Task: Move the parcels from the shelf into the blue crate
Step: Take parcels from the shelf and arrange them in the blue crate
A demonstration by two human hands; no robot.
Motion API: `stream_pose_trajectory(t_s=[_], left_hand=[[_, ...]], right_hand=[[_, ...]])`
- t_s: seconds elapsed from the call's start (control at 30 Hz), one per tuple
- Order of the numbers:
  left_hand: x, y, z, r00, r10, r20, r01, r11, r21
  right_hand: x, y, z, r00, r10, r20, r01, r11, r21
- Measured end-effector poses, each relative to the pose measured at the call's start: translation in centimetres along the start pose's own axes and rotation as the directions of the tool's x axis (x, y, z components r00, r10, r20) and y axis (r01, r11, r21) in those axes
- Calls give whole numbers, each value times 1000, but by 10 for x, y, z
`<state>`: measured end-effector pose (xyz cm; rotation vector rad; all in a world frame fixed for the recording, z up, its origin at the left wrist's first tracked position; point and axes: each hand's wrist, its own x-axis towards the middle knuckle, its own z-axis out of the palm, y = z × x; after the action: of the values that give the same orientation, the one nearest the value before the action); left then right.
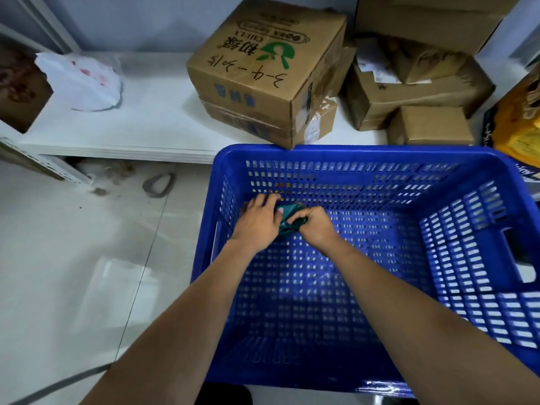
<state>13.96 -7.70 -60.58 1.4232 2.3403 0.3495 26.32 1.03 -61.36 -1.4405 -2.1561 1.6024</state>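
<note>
Upper left of the frame: a white bag (83, 80) sits on the shelf (140, 127) — not moved yet. Upper centre: a big printed box (263, 68) stacked on a flatter box (245, 124), both on the shelf, right behind the crate's far rim. Centre: both hands are down inside the crate (365, 154), at its far left corner. Left hand (258, 217) lies over a small green parcel (287, 222), fingers loosely curled on it; right hand (314, 222) grips the parcel's crumpled end in a fist. The parcel looks at or just above the crate floor — contact not clear. Apart from it the crate floor shows nothing. Upper right: a pile of brown boxes (418, 92) on the shelf, plus a small box (432, 125) at the front. Far right edge: a yellow pack (520, 121), partly cut off. Judgement: first parcel going in, nearly everything left.
</note>
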Motion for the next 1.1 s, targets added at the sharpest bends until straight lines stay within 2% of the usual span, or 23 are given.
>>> stream_pose_trajectory(t_s=[0.13,0.23,0.3,0.37,0.4,0.43,0.47,0.53,0.6,0.63,0.73,0.8,0.9,0.97,1.03,1.1], left_hand=[[6,-7,24,988,-51,143,40,996,77],[5,-15,35,979,-60,196,35,991,127],[7,-17,38,984,-74,162,49,987,151],[10,-17,38,986,-83,141,62,987,147],[12,-15,37,986,-85,146,64,988,142],[14,-13,38,984,-83,155,63,989,131],[15,-10,39,983,-83,164,64,991,117],[19,-6,41,983,-103,153,97,994,50],[24,-8,43,990,-105,94,103,994,24],[26,-11,45,993,-93,66,89,995,53],[31,-22,47,998,-46,39,42,994,105],[32,-27,48,1000,-3,14,1,995,103],[29,-30,50,998,-15,-57,9,995,-103],[29,-31,55,992,-57,-113,33,980,-198],[31,-26,59,972,-174,-161,116,942,-314],[31,-15,57,926,-347,-152,221,821,-526]], right_hand=[[2,1,-3,1000,-17,19,18,999,-38],[2,1,-9,996,30,87,-37,996,78],[6,3,-7,997,-25,-71,32,995,97],[7,-2,-3,928,-195,-317,174,980,-93],[9,-7,1,881,-308,-358,239,945,-225],[11,-11,6,858,-403,-319,293,894,-340],[16,-13,13,865,-450,-222,324,839,-436],[26,-11,29,903,-426,-48,313,732,-605],[37,-2,38,926,-375,-48,243,688,-684],[41,2,39,933,-348,-87,202,710,-675],[51,13,40,947,-274,-168,147,834,-531],[56,16,41,951,-221,-217,132,924,-360],[62,18,41,943,-55,-327,40,998,-52],[64,20,44,923,75,-378,-29,992,124],[66,21,46,898,203,-390,-89,952,292],[68,22,46,874,341,-346,-159,873,460]])
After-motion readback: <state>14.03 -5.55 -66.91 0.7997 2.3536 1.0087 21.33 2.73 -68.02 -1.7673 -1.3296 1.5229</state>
